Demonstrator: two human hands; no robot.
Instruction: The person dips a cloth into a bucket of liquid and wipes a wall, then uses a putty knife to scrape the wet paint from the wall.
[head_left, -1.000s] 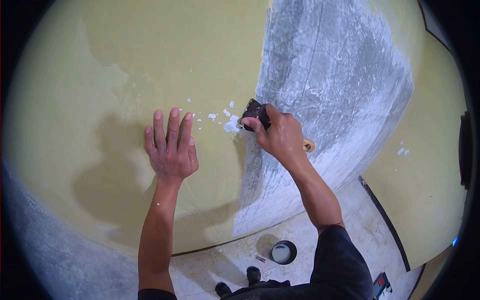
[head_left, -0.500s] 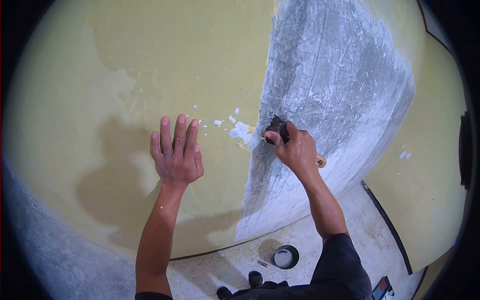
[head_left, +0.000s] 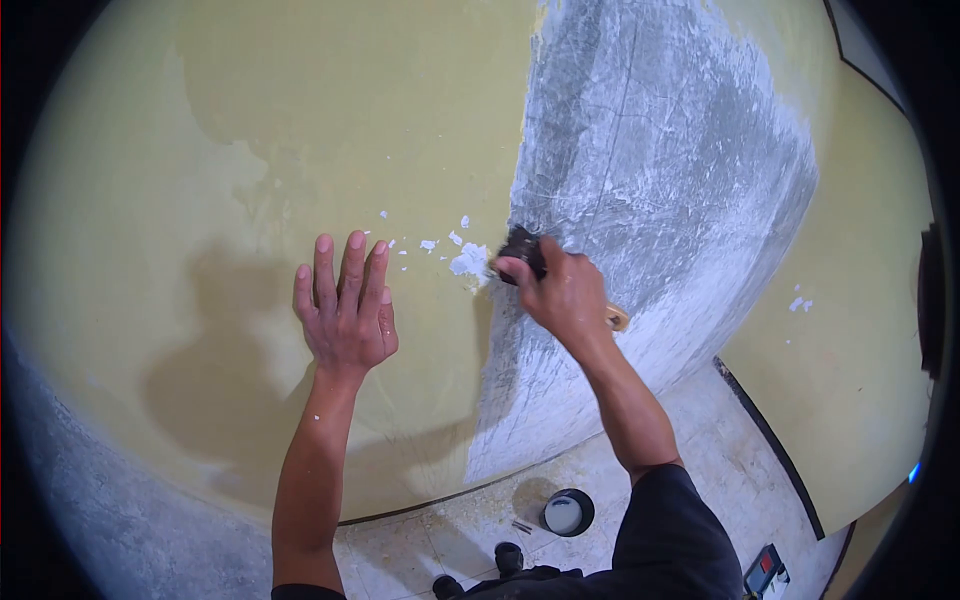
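My left hand (head_left: 345,315) lies flat against the yellow painted wall (head_left: 330,130), its fingers stretched upward and slightly apart, holding nothing. With my right hand (head_left: 565,295) I grip a scraper (head_left: 521,257). Its dark blade sits at the boundary between the yellow paint and the bare grey-white patch (head_left: 670,170), and the tan end of its handle pokes out below my palm. Just left of the blade is a small white chipped spot (head_left: 468,261) with several smaller white flecks around it. My right palm hides most of the handle.
On the tiled floor (head_left: 660,500) below stands a black bucket (head_left: 568,512) with greyish contents. Paint crumbs are scattered along the wall's base. A dark and red object (head_left: 765,570) lies at lower right. Another yellow wall (head_left: 840,400) with a few white chips is at right.
My right hand and the scraper have moved left, bringing the blade to the paint's edge beside the white spot. My left hand stays on the wall; the view has shifted slightly.
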